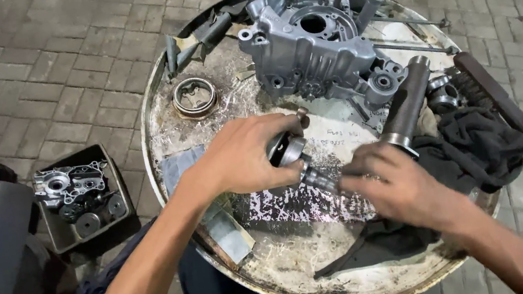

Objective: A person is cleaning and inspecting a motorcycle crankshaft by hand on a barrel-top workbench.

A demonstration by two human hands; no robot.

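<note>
Head view: left hand (242,157) and right hand (394,182) both grip a metal shaft (302,162) over the round tray (156,135). Engine casing (314,35) lies open beside it, shaft not yet fitted.

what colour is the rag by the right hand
Black; the rag lies beside the right hand, seen best in the head view.

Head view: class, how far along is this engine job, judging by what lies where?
Done: crankcase lies stripped and open on the drum top. In hand: left hand and right hand grip a shaft. Left: ring, tube and tray parts lie loose.
</note>
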